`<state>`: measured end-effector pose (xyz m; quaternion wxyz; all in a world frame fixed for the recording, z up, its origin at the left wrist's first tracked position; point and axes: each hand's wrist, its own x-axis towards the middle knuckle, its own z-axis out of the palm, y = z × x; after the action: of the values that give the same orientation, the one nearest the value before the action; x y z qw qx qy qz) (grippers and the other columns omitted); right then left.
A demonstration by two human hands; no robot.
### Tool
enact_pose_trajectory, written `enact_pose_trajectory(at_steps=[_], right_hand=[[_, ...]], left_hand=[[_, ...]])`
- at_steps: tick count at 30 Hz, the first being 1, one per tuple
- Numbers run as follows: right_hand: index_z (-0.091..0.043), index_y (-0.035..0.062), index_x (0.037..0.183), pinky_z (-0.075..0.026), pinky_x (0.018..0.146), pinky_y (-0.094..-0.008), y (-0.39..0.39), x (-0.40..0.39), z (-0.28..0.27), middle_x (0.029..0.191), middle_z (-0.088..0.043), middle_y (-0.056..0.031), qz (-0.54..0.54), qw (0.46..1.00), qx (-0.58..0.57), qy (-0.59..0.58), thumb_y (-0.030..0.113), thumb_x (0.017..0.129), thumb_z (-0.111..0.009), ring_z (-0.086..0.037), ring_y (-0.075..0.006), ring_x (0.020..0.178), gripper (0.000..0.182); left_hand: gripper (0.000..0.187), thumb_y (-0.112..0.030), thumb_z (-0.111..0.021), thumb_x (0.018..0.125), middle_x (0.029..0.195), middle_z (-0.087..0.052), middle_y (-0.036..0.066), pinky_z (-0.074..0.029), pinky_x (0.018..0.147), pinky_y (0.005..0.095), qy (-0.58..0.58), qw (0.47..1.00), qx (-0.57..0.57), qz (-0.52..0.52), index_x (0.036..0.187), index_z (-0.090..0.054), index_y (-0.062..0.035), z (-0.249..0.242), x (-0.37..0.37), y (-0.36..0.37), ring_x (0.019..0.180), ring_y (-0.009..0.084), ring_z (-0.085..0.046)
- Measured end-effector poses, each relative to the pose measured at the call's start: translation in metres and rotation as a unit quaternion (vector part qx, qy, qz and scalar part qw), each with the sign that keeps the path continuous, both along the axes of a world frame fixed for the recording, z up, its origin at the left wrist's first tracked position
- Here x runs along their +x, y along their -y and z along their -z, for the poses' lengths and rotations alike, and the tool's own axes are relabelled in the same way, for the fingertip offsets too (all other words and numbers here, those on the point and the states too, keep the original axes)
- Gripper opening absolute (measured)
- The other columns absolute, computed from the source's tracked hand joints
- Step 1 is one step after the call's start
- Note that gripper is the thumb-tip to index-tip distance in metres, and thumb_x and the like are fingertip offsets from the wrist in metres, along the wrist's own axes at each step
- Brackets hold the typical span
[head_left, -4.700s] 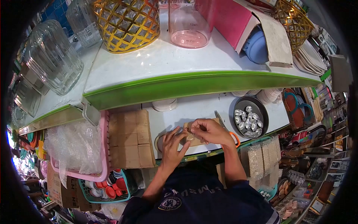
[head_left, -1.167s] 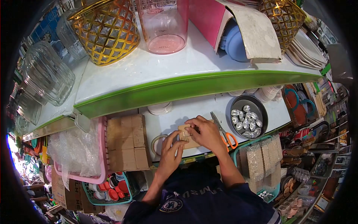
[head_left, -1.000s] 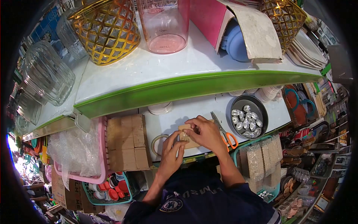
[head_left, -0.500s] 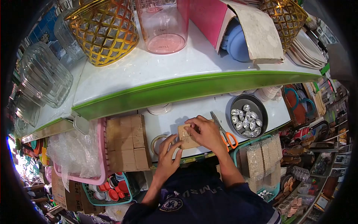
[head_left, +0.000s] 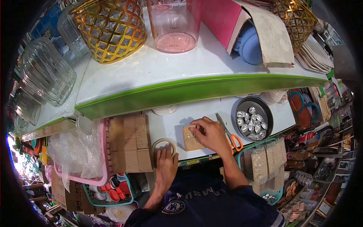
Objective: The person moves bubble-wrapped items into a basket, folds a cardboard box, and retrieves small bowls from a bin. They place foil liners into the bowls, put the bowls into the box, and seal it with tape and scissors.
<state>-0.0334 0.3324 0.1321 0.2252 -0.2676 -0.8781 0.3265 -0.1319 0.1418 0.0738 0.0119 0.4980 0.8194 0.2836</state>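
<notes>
A small brown cardboard piece (head_left: 190, 142) lies on the white lower shelf. My right hand (head_left: 209, 135) rests on its upper right part, fingers curled and pressed on it. Left of it, my left hand (head_left: 165, 165) is at the shelf's front edge, its fingers over the near side of a tape roll (head_left: 165, 142); whether they grip it is hard to tell. Orange-handled scissors (head_left: 229, 133) lie just right of my right hand, blades pointing away. Beyond them stands a dark round pan (head_left: 266, 109) holding several foil-wrapped pieces (head_left: 252, 126).
A green-edged upper shelf (head_left: 162, 92) overhangs the work surface, bearing gold baskets (head_left: 109, 30), a pink-tinted container (head_left: 176, 28) and a pink box (head_left: 221, 22). Stacked cardboard (head_left: 130, 143) is at left, beside a pink basket (head_left: 104, 151). A teal basket (head_left: 280, 195) stands at lower right.
My left hand has left the cardboard piece and moved left and down to the tape roll. My right hand stays on the cardboard. The view has shifted slightly.
</notes>
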Motion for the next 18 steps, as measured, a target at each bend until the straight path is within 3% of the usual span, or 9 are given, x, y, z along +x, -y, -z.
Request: enact_pose_trajectory(at_steps=[2, 9, 11, 12, 14, 18], right_hand=[[-0.07, 0.0056, 0.101, -0.051, 0.059, -0.0309, 0.0, 0.0, 0.0, 0.077, -0.063, -0.0074, 0.001, 1.0, 0.004, -0.001, 0.021, 0.084, -0.071, -0.064, -0.0196, 0.062, 0.023], [-0.07, 0.0057, 0.101, -0.05, 0.059, -0.0318, 0.002, 0.001, -0.002, 0.079, -0.063, -0.0084, 0.005, 1.0, 0.007, 0.0, 0.022, 0.084, -0.07, -0.064, -0.0211, 0.063, 0.024], [-0.069, 0.0074, 0.1, -0.051, 0.061, -0.0338, 0.003, 0.001, -0.004, 0.079, -0.064, -0.008, 0.007, 1.0, 0.0, 0.004, 0.024, 0.086, -0.069, -0.065, -0.0239, 0.066, 0.022], [-0.069, 0.0092, 0.099, -0.051, 0.063, -0.0359, 0.003, 0.001, -0.004, 0.08, -0.064, -0.0076, 0.007, 1.0, -0.007, 0.008, 0.026, 0.087, -0.067, -0.066, -0.0266, 0.07, 0.021], [-0.069, 0.0088, 0.099, -0.052, 0.063, -0.0357, 0.003, 0.001, -0.003, 0.08, -0.064, -0.0079, 0.005, 1.0, 0.0, 0.008, 0.026, 0.087, -0.066, -0.066, -0.0267, 0.07, 0.021], [-0.069, 0.0074, 0.096, -0.052, 0.062, -0.0345, 0.004, 0.002, -0.004, 0.079, -0.065, -0.0086, 0.003, 1.0, -0.001, -0.009, 0.023, 0.088, -0.065, -0.066, -0.0262, 0.067, 0.018]], left_hand=[[0.037, -0.009, -0.069, 0.081, 0.091, -0.058, 0.019, -0.044, 0.088, 0.0455, 0.06, 0.998, 0.001, -0.018, 0.113, -0.06, 0.006, 0.003, -0.002, 0.002, 0.092, 0.0378, -0.053], [0.026, -0.007, -0.069, 0.082, 0.082, -0.058, 0.016, -0.046, 0.088, 0.0418, 0.08, 0.996, 0.027, 0.024, 0.105, -0.063, 0.0038, -0.011, -0.009, 0.002, 0.081, 0.0354, -0.056], [0.023, -0.006, -0.066, 0.086, 0.081, -0.061, 0.013, -0.049, 0.08, 0.0379, 0.198, 0.978, 0.062, -0.031, 0.107, -0.062, 0.0035, -0.021, -0.005, 0.002, 0.074, 0.0275, -0.059], [0.023, -0.006, -0.066, 0.086, 0.081, -0.061, 0.013, -0.049, 0.08, 0.0379, 0.198, 0.978, 0.061, -0.031, 0.107, -0.062, 0.0035, -0.022, -0.004, 0.002, 0.074, 0.0275, -0.059], [0.026, -0.005, -0.064, 0.089, 0.086, -0.062, 0.014, -0.049, 0.07, 0.0329, 0.282, 0.947, 0.148, -0.034, 0.113, -0.061, 0.0044, -0.024, -0.002, 0.002, 0.073, 0.0232, -0.06], [0.035, -0.005, -0.064, 0.089, 0.09, -0.064, 0.014, -0.049, 0.074, 0.0312, 0.295, 0.938, 0.182, -0.019, 0.122, -0.058, 0.004, -0.032, 0.006, 0.002, 0.078, 0.0179, -0.06]])
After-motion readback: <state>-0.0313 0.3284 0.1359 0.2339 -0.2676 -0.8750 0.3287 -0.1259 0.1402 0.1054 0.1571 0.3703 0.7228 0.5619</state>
